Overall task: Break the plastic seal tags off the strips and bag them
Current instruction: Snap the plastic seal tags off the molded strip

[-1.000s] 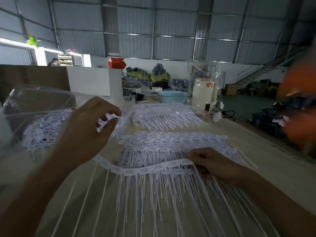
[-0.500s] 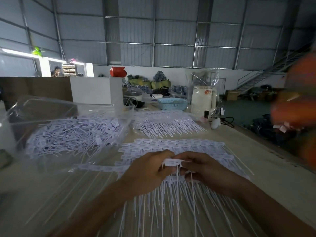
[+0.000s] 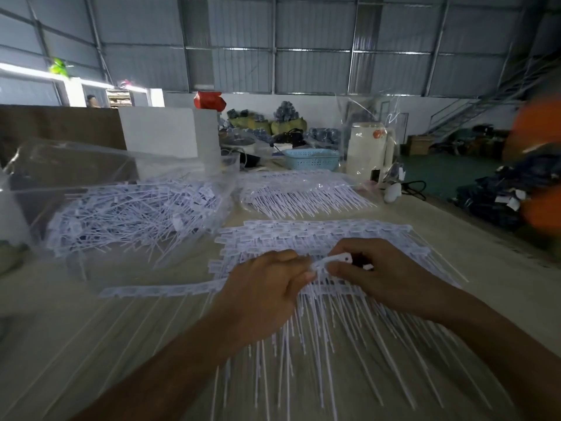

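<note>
Lower centre of the frame: the left hand (image 3: 267, 287) and right hand (image 3: 373, 268) are meeting over one strip (image 3: 170, 290), each pinching a tag (image 3: 335, 258) at the joint. The tag's tail is lying among many others; a sideways snap is likely to drag neighbours off the table (image 3: 485, 253). Twisting too far out risks tearing a tail. At upper left the bag (image 3: 100, 165) is sitting well apart, its mouth sagging; tossed tags may be missing it.
</note>
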`<action>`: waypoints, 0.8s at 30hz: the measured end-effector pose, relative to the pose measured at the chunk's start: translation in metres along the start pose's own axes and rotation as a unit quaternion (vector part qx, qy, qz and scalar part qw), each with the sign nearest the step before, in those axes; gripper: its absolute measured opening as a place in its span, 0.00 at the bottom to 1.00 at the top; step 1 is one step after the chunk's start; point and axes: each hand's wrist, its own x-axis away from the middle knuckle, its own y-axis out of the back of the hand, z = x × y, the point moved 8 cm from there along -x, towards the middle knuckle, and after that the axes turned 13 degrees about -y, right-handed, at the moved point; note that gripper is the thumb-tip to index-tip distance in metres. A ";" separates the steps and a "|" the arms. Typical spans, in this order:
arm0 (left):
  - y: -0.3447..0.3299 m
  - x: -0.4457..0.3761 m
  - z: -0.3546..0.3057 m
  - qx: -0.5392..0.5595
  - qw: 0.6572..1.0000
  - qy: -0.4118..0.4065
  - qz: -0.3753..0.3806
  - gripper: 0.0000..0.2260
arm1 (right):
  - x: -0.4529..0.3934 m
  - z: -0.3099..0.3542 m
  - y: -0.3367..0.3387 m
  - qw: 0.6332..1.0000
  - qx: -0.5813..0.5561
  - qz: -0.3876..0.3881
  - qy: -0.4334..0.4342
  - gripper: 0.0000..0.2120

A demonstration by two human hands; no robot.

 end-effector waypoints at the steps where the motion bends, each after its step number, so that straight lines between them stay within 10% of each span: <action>1: -0.001 0.000 0.000 0.019 1.000 0.003 -0.001 0.11 | 0.002 0.004 0.002 0.999 0.032 -0.016 0.022 0.10; 13: -0.002 -0.001 0.002 0.107 0.992 0.028 -0.052 0.12 | 0.001 -0.006 0.001 1.000 0.003 0.010 -0.001 0.04; 24: 0.003 -0.004 -0.013 0.126 0.988 -0.019 -0.086 0.08 | -0.002 -0.039 0.070 0.969 0.048 -0.230 -0.073 0.11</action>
